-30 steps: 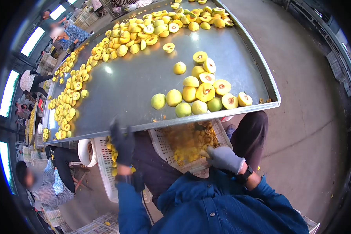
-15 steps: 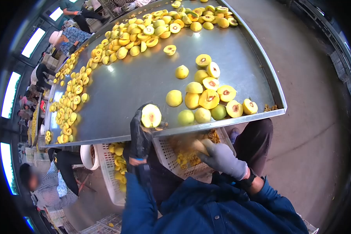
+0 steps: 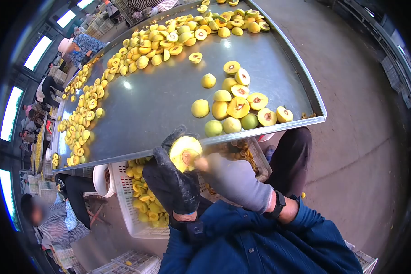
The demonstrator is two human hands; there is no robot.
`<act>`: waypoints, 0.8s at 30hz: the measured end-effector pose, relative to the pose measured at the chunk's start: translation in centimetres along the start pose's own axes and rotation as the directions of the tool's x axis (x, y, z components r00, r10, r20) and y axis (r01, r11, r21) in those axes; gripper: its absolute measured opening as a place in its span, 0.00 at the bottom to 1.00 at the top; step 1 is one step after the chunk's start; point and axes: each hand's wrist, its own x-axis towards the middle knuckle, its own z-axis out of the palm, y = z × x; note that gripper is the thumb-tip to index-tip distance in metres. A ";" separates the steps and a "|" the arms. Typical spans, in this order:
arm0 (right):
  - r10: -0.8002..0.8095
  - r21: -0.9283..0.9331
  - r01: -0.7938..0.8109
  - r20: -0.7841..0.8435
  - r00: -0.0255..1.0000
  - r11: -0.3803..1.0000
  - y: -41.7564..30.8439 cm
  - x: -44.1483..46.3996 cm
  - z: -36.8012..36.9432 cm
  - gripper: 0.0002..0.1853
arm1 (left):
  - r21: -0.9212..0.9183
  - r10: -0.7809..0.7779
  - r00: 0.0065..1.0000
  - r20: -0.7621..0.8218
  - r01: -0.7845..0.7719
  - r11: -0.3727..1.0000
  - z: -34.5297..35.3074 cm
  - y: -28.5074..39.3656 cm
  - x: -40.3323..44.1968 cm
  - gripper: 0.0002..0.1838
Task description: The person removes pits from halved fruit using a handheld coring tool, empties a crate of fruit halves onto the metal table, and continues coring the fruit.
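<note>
My left hand (image 3: 180, 176), in a black glove, grips a yellow peach half (image 3: 186, 153) with its cut face up, just off the near edge of the metal table (image 3: 155, 107). Close against that cut face is my right hand (image 3: 237, 178), in a grey glove. Its fingers are closed and smeared by motion. A blurred tan tip (image 3: 202, 163) shows at the middle of the peach half, and what it belongs to I cannot make out. Beyond my hands, several peach halves (image 3: 238, 107) lie in a loose group on the table, some cut side up.
A long heap of peach halves (image 3: 153, 43) runs along the table's far and left sides. Below the table stand a white crate (image 3: 123, 201) of peach halves, another crate (image 3: 261, 160) with scraps, and a white bucket (image 3: 104, 180). A seated person (image 3: 64, 221) is at left.
The left hand has turned the peach half and brought it slightly nearer to me. My right hand has moved up and left from over the scrap crate to the peach half.
</note>
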 end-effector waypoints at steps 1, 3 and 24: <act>0.008 0.009 -0.008 0.004 1.000 1.000 -0.1 -0.1 0.0 0.11 | -0.029 -0.013 1.000 -0.010 0.013 0.999 0.0 0.1 -0.1 0.30; 0.024 0.030 -0.024 0.015 1.000 0.999 -0.1 -0.3 -0.1 0.12 | -0.080 -0.041 0.999 -0.022 0.040 0.996 0.0 0.5 -0.4 0.30; -0.017 0.698 -0.581 0.646 0.763 0.420 -1.3 0.4 -7.3 0.15 | 0.006 0.048 0.998 0.027 -0.049 0.999 -0.6 0.3 -0.4 0.26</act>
